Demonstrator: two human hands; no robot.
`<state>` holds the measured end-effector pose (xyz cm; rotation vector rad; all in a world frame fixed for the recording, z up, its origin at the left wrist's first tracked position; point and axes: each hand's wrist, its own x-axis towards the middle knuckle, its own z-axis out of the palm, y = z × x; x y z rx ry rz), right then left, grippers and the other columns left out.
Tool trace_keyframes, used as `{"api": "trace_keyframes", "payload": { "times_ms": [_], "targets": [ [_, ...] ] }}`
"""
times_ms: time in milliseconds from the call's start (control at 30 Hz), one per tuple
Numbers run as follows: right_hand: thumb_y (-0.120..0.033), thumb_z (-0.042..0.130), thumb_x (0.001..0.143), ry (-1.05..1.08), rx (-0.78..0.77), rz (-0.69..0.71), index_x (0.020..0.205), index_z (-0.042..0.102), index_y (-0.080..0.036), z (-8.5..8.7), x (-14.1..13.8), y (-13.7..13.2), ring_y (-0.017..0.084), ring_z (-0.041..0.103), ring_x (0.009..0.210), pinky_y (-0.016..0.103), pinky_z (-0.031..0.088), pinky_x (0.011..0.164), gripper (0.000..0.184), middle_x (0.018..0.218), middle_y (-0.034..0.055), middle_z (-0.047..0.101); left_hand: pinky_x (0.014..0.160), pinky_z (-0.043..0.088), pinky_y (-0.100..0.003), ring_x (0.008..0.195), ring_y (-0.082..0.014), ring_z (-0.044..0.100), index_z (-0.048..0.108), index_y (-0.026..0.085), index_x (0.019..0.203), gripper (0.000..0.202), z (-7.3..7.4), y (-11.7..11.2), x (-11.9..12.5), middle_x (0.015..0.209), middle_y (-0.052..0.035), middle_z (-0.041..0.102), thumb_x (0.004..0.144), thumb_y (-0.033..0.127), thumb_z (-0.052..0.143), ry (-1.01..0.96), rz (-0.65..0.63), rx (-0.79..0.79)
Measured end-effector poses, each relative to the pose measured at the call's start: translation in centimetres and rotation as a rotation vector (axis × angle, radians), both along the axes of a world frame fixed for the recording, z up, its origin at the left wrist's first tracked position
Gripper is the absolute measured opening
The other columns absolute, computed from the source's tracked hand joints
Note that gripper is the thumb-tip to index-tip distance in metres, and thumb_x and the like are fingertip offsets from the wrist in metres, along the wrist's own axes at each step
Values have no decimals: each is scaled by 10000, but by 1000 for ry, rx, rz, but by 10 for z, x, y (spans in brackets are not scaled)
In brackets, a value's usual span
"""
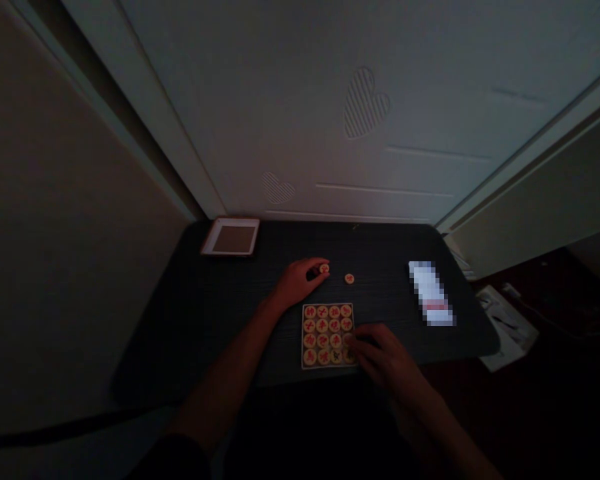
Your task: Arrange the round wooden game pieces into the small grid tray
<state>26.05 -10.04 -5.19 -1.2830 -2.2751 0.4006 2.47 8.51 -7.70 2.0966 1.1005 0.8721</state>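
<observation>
My left hand is closed in a pinch on a round Chinese chess piece with a red character, at the table, beyond the box. Just right of those fingertips, another red-marked piece lies by itself. A shallow square box near the front edge holds rows of round pieces, mostly with red characters and a few dark ones in the nearest row. At its right side, my right hand has its fingertips together on a chess piece in the box, partly covering it.
On the dark table, a white tray-like lid with a brown inside sits at the back left. A phone-shaped blurred bright object lies at the right. A white panel with raised hearts rises behind the table.
</observation>
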Motion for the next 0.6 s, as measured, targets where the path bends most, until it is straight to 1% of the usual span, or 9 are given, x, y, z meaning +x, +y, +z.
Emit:
{"api": "trace_keyframes", "payload": {
  "times_ms": [167,333,433,500,600],
  "targets": [
    [-189,616,943,30,-1,-6,1284,642,-273,-3,1,1,251,653,1033,435,601,861,352,1172,100,663,870,561,-336,886,-177,710,675,242,1206,320,-1,1,0,1008,-25,759,915,374,652,-4,-2,-6],
    [-232,592,969,121,14,-79,1272,640,-274,-6,2,13,238,642,1056,421,587,903,310,1167,95,654,856,559,-332,882,-174,707,686,251,1182,313,-1,0,1,998,-17,759,900,385,672,-28,-11,-23],
    [-259,586,974,176,50,-147,1291,629,-269,-3,2,31,242,637,1081,422,575,933,320,1170,101,650,838,561,-323,856,-168,705,685,252,1170,327,2,-1,2,970,-11,759,873,387,707,-69,-22,-48],
    [-264,578,977,210,66,-186,1292,627,-273,-1,1,47,242,639,1091,422,567,946,319,1186,98,651,834,564,-321,847,-165,706,677,251,1171,342,4,-3,4,951,-8,760,865,398,715,-111,-11,-75],
    [-253,555,985,271,86,-209,1260,640,-277,2,-3,73,232,649,1075,413,562,945,289,1164,82,671,844,569,-328,853,-170,713,670,241,1164,360,7,-6,7,929,-10,764,853,414,726,-181,14,-124]
  ]
}}
